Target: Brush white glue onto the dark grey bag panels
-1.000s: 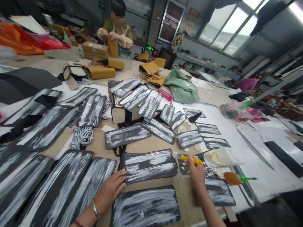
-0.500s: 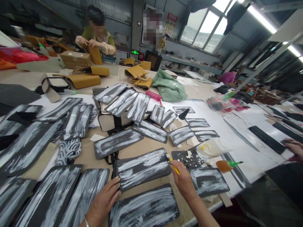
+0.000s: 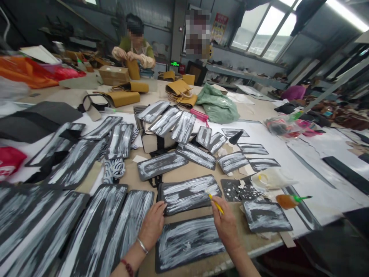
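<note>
A dark rectangular panel (image 3: 188, 198) with rounded corners lies before me, streaked with white, glue-like paste. At its lower left corner rest the fingertips of my left hand (image 3: 152, 221), stretched out and not visibly wrapped round anything. My right hand (image 3: 226, 217) is closed around a thin yellow-handled brush (image 3: 216, 204), its tip at the panel's right part. Nearer to me lies another streaked panel (image 3: 188, 244), and a smaller one (image 3: 266, 216) is to the right of my right hand. A white-spattered dark board (image 3: 238, 190) lies just beyond the right hand.
More coated panels (image 3: 95, 231) spread leftward and behind. An amber glue bottle (image 3: 285, 201) with a green nozzle lies right, near a whitish plastic container (image 3: 266, 177). Farther back are a green bag (image 3: 217, 104), mustard bag pieces (image 3: 180, 92) and a co-worker (image 3: 135, 50) holding a mustard piece.
The view has turned left, so the scene sits farther right. The brush tip has moved inward from the panel's right edge and slightly lower. My left hand stays at the panel's left corner.
</note>
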A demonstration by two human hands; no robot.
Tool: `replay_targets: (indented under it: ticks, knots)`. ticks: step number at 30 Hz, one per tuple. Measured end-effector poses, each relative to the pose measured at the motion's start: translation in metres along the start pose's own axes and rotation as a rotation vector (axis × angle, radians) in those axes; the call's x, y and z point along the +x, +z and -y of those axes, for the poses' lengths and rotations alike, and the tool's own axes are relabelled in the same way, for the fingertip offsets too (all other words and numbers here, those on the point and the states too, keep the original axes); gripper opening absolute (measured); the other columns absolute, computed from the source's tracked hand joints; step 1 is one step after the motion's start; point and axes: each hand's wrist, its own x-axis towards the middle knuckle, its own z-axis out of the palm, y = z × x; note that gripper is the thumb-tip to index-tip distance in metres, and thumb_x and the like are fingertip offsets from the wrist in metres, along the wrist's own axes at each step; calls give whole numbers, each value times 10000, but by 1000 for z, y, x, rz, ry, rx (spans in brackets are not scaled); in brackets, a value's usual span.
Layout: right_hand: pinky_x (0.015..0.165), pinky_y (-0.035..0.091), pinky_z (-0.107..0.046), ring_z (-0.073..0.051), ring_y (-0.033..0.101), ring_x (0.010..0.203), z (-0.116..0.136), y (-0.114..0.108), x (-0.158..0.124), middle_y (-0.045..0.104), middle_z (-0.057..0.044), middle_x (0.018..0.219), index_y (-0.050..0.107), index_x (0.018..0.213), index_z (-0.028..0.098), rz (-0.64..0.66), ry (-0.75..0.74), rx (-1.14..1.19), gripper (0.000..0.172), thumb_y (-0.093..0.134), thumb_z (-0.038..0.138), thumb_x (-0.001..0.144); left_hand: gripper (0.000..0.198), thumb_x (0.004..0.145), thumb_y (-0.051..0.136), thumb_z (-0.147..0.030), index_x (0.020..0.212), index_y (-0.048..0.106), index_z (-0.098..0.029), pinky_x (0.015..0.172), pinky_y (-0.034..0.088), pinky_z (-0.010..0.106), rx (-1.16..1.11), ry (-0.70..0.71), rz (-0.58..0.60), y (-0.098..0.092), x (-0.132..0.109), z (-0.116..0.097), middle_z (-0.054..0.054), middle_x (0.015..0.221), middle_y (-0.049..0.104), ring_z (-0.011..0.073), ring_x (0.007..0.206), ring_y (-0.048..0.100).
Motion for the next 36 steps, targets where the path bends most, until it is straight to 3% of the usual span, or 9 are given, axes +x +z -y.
replay_targets:
  ticks: [4,10,18,22,25,31,36]
  knots:
    - [821,508,-374,-199,583,943,12,20,-22,611,-102,983,571,1037,171,89,-79,22,226,412,240,891,492,678,341,22,1099,528,-151,799,519,363,-20,-224,-71,14,7,-6,98,942,579,194,898,572]
    - [795,524,-379,-213,598,915,11,28,-31,618,-108,966,587,1035,178,94,-151,-17,244,408,261,892,459,644,370,32,1021,582,-120,751,496,365,-75,-400,-76,28,18,-3,88,803,543,197,780,546]
    - [787,528,-374,-215,582,950,-11,31,-37,605,-107,1015,555,1091,187,139,-242,16,254,413,241,887,381,715,365,-48,1004,593,-146,809,458,408,-175,-516,-124,12,23,-21,100,878,583,215,871,553]
    - [773,532,-366,-212,584,941,-13,28,-37,599,-111,1016,543,1100,179,116,-268,26,253,427,216,879,299,792,382,-197,1052,522,-144,682,486,316,-439,-760,-30,9,28,-28,39,747,628,168,699,604]
    - [758,536,-365,-212,589,923,-13,25,-35,602,-108,992,550,1087,180,102,-275,47,251,411,200,879,227,742,467,-263,916,528,-131,563,465,270,-475,-894,-17,12,30,-24,-19,555,561,159,564,585]
    - [789,524,-361,-211,581,936,-13,22,-33,598,-111,990,548,1079,168,128,-279,68,245,416,177,873,99,675,485,-245,633,515,-160,547,437,266,-430,-877,-31,8,34,-20,-24,517,512,147,529,533]
    - [818,511,-371,-210,573,956,-14,25,-36,591,-108,1012,545,1088,182,148,-243,84,262,381,195,885,111,671,501,-261,668,564,-170,712,443,298,-408,-786,-87,-4,38,-35,17,690,582,161,700,551]
